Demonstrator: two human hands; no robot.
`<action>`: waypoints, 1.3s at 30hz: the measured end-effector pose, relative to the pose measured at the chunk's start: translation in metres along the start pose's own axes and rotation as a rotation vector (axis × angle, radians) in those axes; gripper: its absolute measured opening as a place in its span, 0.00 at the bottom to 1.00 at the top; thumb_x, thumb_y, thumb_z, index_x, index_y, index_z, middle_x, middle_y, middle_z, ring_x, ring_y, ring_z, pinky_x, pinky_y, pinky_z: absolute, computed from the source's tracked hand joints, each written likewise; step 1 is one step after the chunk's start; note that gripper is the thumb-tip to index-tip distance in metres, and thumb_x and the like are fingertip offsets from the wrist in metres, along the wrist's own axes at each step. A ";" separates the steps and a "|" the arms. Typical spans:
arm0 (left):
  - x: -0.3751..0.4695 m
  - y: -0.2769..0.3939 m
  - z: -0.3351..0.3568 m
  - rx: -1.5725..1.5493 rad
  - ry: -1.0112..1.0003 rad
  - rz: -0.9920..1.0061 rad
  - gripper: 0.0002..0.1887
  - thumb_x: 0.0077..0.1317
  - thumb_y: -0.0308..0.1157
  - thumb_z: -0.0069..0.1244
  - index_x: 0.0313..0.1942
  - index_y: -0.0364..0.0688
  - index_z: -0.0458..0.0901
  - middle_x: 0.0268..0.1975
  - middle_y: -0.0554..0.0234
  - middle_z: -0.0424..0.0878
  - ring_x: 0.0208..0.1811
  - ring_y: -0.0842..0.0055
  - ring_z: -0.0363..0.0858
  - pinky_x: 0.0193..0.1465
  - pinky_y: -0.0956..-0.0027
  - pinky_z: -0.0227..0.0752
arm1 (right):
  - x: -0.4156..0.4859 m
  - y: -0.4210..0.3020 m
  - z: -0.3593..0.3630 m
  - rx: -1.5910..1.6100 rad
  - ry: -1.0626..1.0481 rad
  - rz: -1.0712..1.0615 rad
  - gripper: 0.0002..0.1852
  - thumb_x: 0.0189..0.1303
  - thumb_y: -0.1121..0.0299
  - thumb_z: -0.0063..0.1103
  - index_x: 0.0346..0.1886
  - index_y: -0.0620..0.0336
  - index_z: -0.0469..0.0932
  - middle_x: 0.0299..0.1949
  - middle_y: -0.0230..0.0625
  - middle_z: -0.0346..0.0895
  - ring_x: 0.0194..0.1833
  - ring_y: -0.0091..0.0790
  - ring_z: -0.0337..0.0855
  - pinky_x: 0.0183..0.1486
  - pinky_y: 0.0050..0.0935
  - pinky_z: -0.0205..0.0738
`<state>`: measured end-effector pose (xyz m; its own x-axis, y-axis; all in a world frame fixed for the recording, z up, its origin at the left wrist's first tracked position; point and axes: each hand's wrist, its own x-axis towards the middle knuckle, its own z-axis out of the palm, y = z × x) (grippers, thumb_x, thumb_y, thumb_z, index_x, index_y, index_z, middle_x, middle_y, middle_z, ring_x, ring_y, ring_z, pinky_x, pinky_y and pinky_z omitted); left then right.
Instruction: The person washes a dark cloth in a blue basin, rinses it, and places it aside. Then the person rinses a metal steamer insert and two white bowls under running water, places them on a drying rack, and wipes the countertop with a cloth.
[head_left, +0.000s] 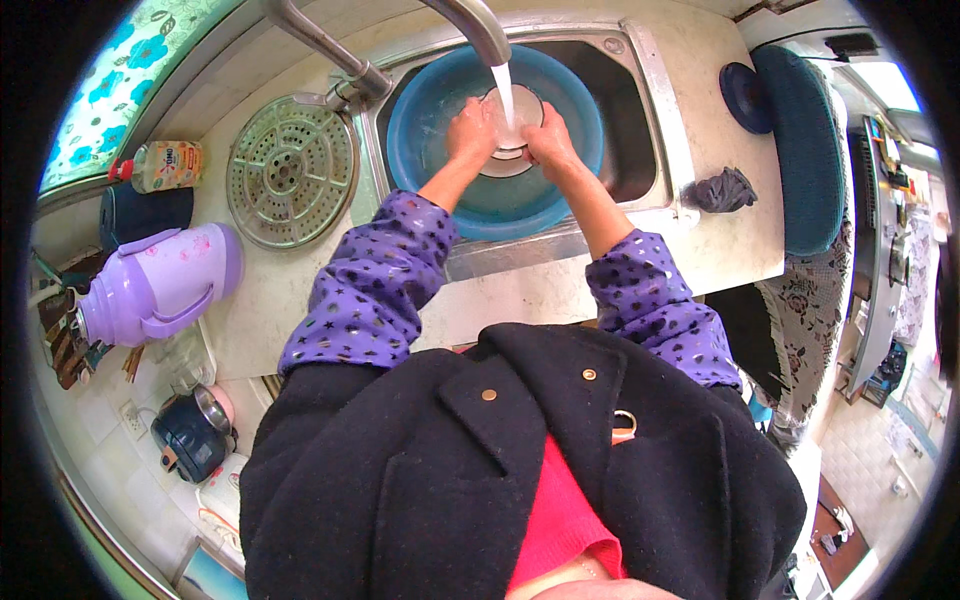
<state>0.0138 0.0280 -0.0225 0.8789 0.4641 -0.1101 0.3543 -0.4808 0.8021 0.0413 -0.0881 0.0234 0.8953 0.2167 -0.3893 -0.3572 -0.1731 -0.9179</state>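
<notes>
My left hand (472, 133) and my right hand (551, 139) hold a pale bowl with a dark rim (528, 109) from its two sides. Water (503, 88) runs from the metal faucet spout (480, 31) straight into it. Just below the bowl shows the curved edge of another pale dish (508, 166); whether it is held too, I cannot tell. Both hands are over a blue plastic basin (409, 176) with water in it. That basin sits in a stainless steel sink (634, 150), tilted over its left part.
Left of the sink lies a round perforated metal steamer rack (291, 171). Beyond it are an OMO bottle (169, 166) and a purple thermos flask (172, 281). A dark crumpled cloth (724, 190), a dark round lid (745, 97) and a blue padded cushion (801, 150) are at the right.
</notes>
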 end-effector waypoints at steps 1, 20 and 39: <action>0.002 0.001 0.001 -0.028 0.108 0.044 0.13 0.61 0.37 0.44 0.37 0.34 0.70 0.32 0.41 0.77 0.39 0.49 0.77 0.40 0.52 0.68 | 0.001 0.001 0.001 0.020 0.040 0.005 0.18 0.49 0.80 0.45 0.46 0.61 0.68 0.30 0.37 0.73 0.16 0.25 0.69 0.14 0.25 0.62; -0.009 0.035 -0.020 0.145 0.064 0.010 0.14 0.56 0.34 0.49 0.42 0.38 0.77 0.36 0.46 0.81 0.39 0.50 0.79 0.42 0.55 0.72 | -0.012 -0.017 0.000 -0.114 0.050 -0.008 0.21 0.47 0.76 0.47 0.50 0.61 0.69 0.43 0.53 0.76 0.47 0.52 0.77 0.51 0.42 0.69; -0.031 0.045 -0.023 -0.171 -0.058 -0.203 0.17 0.57 0.36 0.48 0.44 0.35 0.78 0.35 0.45 0.82 0.39 0.58 0.81 0.42 0.59 0.72 | -0.019 -0.006 0.009 -0.071 0.218 -0.040 0.24 0.46 0.77 0.53 0.52 0.61 0.69 0.39 0.47 0.79 0.30 0.37 0.76 0.30 0.32 0.69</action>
<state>-0.0047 0.0091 0.0300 0.8144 0.4918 -0.3081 0.4700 -0.2475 0.8473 0.0242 -0.0823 0.0359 0.9473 0.0129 -0.3200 -0.3080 -0.2373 -0.9213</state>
